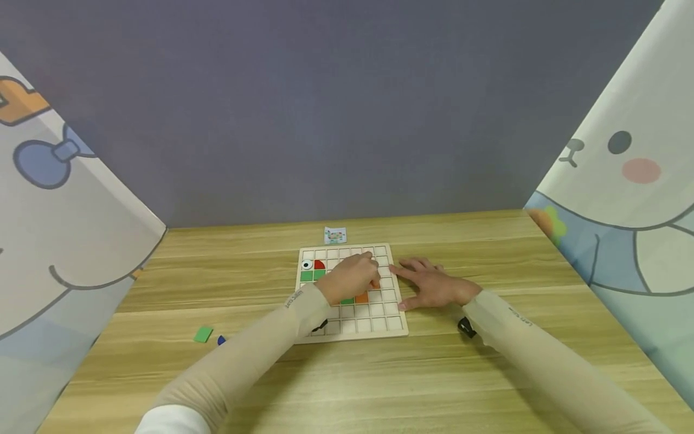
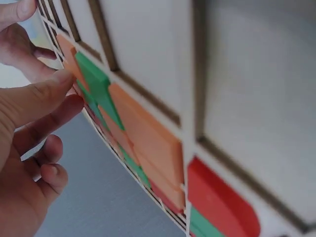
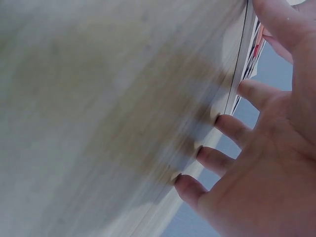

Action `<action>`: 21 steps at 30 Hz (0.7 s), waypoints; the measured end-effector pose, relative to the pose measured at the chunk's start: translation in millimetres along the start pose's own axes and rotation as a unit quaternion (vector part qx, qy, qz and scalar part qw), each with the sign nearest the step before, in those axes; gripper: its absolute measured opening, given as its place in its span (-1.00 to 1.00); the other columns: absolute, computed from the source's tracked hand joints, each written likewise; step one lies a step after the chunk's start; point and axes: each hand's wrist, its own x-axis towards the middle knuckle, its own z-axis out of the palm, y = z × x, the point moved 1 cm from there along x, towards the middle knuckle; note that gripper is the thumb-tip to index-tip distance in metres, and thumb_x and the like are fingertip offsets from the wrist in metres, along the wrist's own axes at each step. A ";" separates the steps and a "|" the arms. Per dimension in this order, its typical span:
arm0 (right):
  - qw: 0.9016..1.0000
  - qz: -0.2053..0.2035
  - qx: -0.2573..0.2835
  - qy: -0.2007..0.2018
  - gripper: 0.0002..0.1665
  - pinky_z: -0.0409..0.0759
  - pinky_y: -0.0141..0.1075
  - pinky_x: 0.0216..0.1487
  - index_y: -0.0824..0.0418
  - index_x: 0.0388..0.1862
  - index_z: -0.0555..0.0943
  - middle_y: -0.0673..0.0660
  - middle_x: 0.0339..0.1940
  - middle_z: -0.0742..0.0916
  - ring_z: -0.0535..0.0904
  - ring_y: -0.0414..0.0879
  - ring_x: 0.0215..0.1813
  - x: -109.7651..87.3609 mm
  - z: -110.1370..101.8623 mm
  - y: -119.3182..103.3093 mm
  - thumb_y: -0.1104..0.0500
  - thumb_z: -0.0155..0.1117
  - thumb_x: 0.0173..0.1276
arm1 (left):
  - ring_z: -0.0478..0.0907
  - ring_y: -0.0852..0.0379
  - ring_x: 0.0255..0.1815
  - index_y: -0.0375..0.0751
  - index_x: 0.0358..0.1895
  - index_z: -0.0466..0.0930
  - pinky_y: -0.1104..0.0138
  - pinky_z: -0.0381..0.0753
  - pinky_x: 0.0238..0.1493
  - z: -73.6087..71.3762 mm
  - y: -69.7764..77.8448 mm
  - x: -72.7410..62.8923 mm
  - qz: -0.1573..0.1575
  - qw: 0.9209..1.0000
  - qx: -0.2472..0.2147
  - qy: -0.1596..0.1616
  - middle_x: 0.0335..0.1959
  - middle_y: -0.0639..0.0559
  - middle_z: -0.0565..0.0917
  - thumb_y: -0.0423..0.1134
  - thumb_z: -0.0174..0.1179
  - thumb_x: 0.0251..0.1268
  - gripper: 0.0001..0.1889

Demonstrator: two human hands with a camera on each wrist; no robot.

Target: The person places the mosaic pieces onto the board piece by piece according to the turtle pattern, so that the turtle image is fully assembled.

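Observation:
A pale wooden grid board (image 1: 399, 322) lies on the table, with colored tiles in some of its square cells. My left hand (image 1: 351, 278) reaches over the board, its thumb and fingertips at an orange tile (image 2: 69, 55) in the left wrist view. Whether they pinch that tile or only touch it is hidden. My right hand (image 1: 434, 286) lies at the board's right edge with its fingers spread, thumb and forefinger touching the edge. Toward the board's left are a round eye piece (image 1: 307, 264), a red quarter-round tile (image 1: 319, 264) and green tiles (image 1: 306, 276).
A small picture card (image 1: 335, 235) lies behind the board. A loose green square tile (image 1: 203, 334) and a small blue piece (image 1: 221, 340) are on the table at the left. A grey panel (image 1: 347, 120) rises behind the table, with cartoon-printed panels at both sides.

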 end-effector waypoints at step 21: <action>1.000 0.003 0.001 -0.006 0.09 -0.11 0.44 0.18 0.06 0.54 0.03 0.28 0.49 0.05 -0.17 0.30 0.45 -1.4 0.3 0.4 -0.34 0.23 0.19 | 0.43 0.08 -0.24 -0.21 -0.20 0.73 0.20 0.49 -0.05 -36.5 -47.4 -110.2 -0.009 0.994 -0.050 0.094 -0.28 0.02 0.64 -0.30 0.41 0.05 -0.79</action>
